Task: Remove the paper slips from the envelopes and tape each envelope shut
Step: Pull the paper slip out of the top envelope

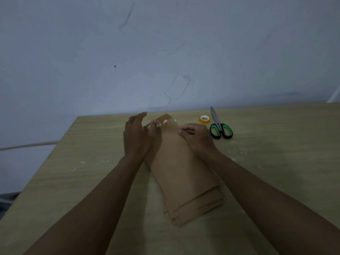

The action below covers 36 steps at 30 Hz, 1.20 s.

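Note:
A stack of brown envelopes (185, 173) lies lengthwise in the middle of the wooden table (77, 181), its far end near the wall. My left hand (137, 137) is at the top envelope's far left corner and pinches its raised flap (162, 118) with thumb and finger, the other fingers spread. My right hand (196, 136) rests on the far right edge of the same envelope with fingers curled, pinching that edge. A bit of white paper (174, 120) shows at the envelope's mouth.
A roll of clear tape (204, 119) lies by the table's back edge, right of the envelopes. Scissors with green and black handles (219, 126) lie just right of the tape. A pale wall stands behind the table; the table's left edge drops off.

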### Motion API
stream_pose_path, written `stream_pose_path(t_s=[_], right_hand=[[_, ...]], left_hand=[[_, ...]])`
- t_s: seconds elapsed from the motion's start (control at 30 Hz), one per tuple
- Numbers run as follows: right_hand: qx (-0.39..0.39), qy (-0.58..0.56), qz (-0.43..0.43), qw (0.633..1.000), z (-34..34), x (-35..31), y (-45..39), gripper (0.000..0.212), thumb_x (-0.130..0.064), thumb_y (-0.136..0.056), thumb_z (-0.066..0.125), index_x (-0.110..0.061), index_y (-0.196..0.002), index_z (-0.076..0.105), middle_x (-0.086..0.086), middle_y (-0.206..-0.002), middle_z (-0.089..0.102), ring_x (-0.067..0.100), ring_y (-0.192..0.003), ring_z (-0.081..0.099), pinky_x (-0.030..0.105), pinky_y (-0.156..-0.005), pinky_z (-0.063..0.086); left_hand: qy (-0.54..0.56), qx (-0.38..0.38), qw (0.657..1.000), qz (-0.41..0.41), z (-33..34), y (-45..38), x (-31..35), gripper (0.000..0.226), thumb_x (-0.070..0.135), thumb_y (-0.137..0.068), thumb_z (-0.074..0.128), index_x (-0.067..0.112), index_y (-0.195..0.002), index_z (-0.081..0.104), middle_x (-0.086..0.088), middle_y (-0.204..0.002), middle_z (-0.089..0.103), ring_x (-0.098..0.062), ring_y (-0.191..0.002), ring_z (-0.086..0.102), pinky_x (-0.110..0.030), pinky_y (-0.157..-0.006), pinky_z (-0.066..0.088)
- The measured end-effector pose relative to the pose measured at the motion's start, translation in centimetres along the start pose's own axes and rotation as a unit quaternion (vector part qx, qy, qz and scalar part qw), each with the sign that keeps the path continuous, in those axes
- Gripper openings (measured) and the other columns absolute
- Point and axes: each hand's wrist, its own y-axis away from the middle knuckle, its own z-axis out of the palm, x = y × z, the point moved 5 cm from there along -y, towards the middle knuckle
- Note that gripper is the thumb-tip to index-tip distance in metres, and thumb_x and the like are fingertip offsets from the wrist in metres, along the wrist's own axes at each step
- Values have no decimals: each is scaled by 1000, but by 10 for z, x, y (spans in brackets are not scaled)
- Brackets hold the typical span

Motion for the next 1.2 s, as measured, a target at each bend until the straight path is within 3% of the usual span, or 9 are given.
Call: stream_pose_path(t_s=[0.13, 0.2, 0.27, 0.37, 0.53, 0.63, 0.8, 0.97, 1.2], right_hand=[[30, -126, 34, 991, -10, -7, 5, 6, -11, -92, 66, -16, -90, 69, -5, -82, 70, 4, -73, 63, 17, -67, 50], [32, -174, 51, 983, -16, -12, 9, 7, -11, -93, 65, -16, -89, 68, -5, -81, 69, 2, -69, 62, 17, -63, 50], [32, -192, 51, 979, -21, -19, 11, 9, -12, -93, 65, -13, -101, 68, -3, -87, 70, 5, -73, 63, 17, -62, 50], [76, -141, -33, 987, -33, -34, 14, 39, -16, -91, 68, -25, -127, 58, -7, -111, 64, 1, -90, 63, 11, -68, 50], [143, 13, -242, 960, -46, -71, 14, 27, -23, -92, 67, -26, -119, 68, -4, -131, 52, -4, -117, 50, 13, -95, 43], [149, 74, -292, 942, -45, -82, 11, 22, -29, -90, 66, -23, -109, 74, -6, -124, 55, 8, -112, 56, 33, -92, 52], [166, 119, -314, 927, -46, -93, 15, 17, -30, -85, 70, -22, -99, 76, -7, -106, 60, 12, -99, 60, 44, -82, 53], [177, 144, -300, 926, -50, -101, 18, 10, -35, -81, 72, -25, -83, 72, -9, -107, 55, 10, -97, 57, 45, -84, 50], [99, 135, -257, 952, -47, -105, 12, 9, -38, -82, 69, -29, -80, 67, -12, -109, 52, 13, -95, 63, 46, -83, 54]], left_hand=[[71, 17, 997, -21, -9, 3, 14, 40, 36, -94, 65, 17, -128, 63, -1, -112, 69, -17, -105, 64, -32, -92, 49], [129, 9, 990, -48, -13, 2, 26, 23, 31, -95, 63, 19, -114, 70, 4, -96, 71, -13, -92, 66, -29, -85, 51], [197, 7, 978, -67, -16, 0, 37, 12, 25, -96, 63, 23, -91, 73, 8, -83, 70, -7, -80, 65, -33, -81, 52], [270, -23, 959, -86, -16, -3, 48, 21, 23, -94, 66, 30, -75, 72, 12, -73, 69, 2, -67, 59, -36, -77, 55], [304, -91, 947, -60, -15, -2, 60, 32, 33, -96, 59, 6, -85, 72, -22, -88, 68, -22, -77, 60, -57, -81, 55], [329, -127, 934, -61, -17, 4, 68, 37, 36, -99, 56, 1, -91, 68, -26, -86, 61, -22, -78, 56, -50, -76, 54], [390, -156, 903, -91, -20, 11, 82, 30, 34, -104, 51, 16, -104, 76, -14, -104, 73, -25, -94, 69, -40, -79, 58], [369, -149, 914, -79, -25, 12, 86, 36, 43, -102, 51, 16, -100, 75, -8, -101, 73, -28, -97, 66, -42, -82, 52], [374, -145, 912, -88, -26, 15, 92, 33, 37, -104, 49, 19, -98, 76, -6, -101, 75, -29, -105, 67, -45, -91, 54]])
